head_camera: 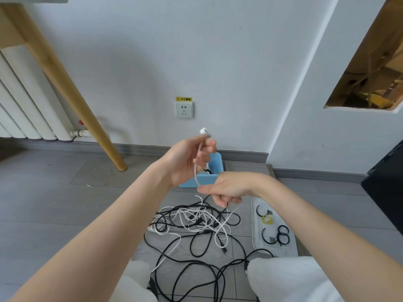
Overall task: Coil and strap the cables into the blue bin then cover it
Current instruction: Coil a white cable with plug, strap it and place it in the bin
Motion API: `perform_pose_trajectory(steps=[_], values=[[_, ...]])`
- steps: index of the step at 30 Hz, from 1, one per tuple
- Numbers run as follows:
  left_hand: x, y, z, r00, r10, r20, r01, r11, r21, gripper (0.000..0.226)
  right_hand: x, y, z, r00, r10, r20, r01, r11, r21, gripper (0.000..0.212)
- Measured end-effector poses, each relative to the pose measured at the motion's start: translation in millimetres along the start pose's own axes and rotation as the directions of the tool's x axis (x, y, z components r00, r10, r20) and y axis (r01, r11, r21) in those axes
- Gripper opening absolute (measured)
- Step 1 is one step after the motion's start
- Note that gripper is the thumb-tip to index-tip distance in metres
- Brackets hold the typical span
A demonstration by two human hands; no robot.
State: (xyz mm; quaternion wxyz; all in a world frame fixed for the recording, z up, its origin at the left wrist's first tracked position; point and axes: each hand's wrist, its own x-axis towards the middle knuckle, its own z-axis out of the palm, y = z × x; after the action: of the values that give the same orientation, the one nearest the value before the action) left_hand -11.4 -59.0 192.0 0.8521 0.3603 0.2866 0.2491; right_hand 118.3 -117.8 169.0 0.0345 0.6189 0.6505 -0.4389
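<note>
My left hand (187,159) holds a white cable (195,171) near its white plug end, which sticks up above the fingers. The cable runs down to my right hand (224,189), which grips it lower with curled fingers. Behind both hands stands the blue bin (214,168), with a dark cable inside it. Below the hands a tangle of black and white cables (196,223) lies on the grey floor. A clear lid (256,236) lies flat at the right, carrying several black straps (282,235) and a yellow one (267,220).
A wall socket (184,109) sits on the white wall behind the bin. A wooden table leg (72,99) slants down at the left beside a white radiator (26,105). A dark cabinet (386,188) stands at the right. My knees in white trousers (283,277) frame the cables.
</note>
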Motion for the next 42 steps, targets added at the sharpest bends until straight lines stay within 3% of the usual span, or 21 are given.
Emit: perform_pose_trajectory(steps=[2, 5, 7, 9, 11, 14, 17, 20, 24, 28, 31, 35, 37, 40, 42], values=[[-6, -6, 4, 0.989, -0.130, 0.072, 0.116, 0.979, 0.169, 0.038, 2, 8, -5, 0.991, 0.061, -0.117, -0.076, 0.989, -0.125, 0.061], [-14, -17, 5, 0.941, -0.325, 0.092, 0.244, 0.842, 0.482, 0.040, -3, 24, -19, 0.947, 0.098, -0.305, -0.160, 0.970, -0.186, 0.045], [-17, -20, 0, 0.916, -0.399, 0.044, 0.312, 0.778, 0.544, 0.041, -11, 32, -29, 0.908, 0.120, -0.401, -0.126, 0.992, 0.010, 0.040], [-18, -20, -6, 0.896, -0.444, 0.006, 0.376, 0.765, 0.522, 0.041, -17, 40, -39, 0.837, 0.174, -0.520, -0.004, 0.950, 0.311, 0.042], [-18, -23, -10, 0.899, -0.436, -0.037, 0.396, 0.776, 0.491, 0.041, -22, 44, -49, 0.786, 0.230, -0.574, 0.167, 0.815, 0.555, 0.023], [-12, -27, -14, 0.943, -0.313, -0.114, 0.331, 0.843, 0.424, 0.038, -26, 36, -56, 0.820, 0.211, -0.532, 0.384, 0.487, 0.784, 0.023], [-6, -27, -17, 0.964, -0.234, -0.124, 0.264, 0.881, 0.393, 0.037, -28, 28, -59, 0.870, 0.150, -0.471, 0.446, 0.172, 0.879, 0.027], [-1, -27, -16, 0.976, -0.174, -0.128, 0.213, 0.874, 0.437, 0.035, -29, 25, -61, 0.871, 0.091, -0.482, 0.480, 0.044, 0.876, 0.024], [5, -12, -22, 0.981, 0.062, -0.186, -0.036, 0.989, 0.141, 0.037, -29, 18, -57, 0.875, -0.052, -0.482, 0.482, 0.198, 0.853, 0.024], [9, 5, -33, 0.948, 0.177, -0.266, -0.193, 0.981, -0.034, 0.038, -27, 4, -43, 0.919, -0.200, -0.340, 0.393, 0.543, 0.742, 0.023], [12, 8, -28, 0.935, 0.231, -0.268, -0.260, 0.963, -0.077, 0.037, -24, -3, -31, 0.940, -0.252, -0.231, 0.342, 0.682, 0.647, 0.023], [13, 9, -16, 0.939, 0.272, -0.210, -0.308, 0.938, -0.158, 0.039, -22, 0, -28, 0.956, -0.234, -0.175, 0.292, 0.746, 0.598, 0.023], [11, 12, -12, 0.947, 0.276, -0.163, -0.314, 0.897, -0.311, 0.036, -20, 5, -25, 0.974, -0.164, -0.159, 0.225, 0.810, 0.542, 0.031], [7, 17, -8, 0.978, 0.207, -0.025, -0.189, 0.830, -0.524, 0.039, -15, 9, -20, 0.993, -0.027, -0.112, 0.074, 0.894, 0.442, 0.052], [3, 14, -3, 0.988, 0.123, 0.096, -0.078, 0.921, -0.381, 0.036, -13, 10, -17, 0.993, 0.041, -0.107, 0.000, 0.932, 0.362, 0.058]])
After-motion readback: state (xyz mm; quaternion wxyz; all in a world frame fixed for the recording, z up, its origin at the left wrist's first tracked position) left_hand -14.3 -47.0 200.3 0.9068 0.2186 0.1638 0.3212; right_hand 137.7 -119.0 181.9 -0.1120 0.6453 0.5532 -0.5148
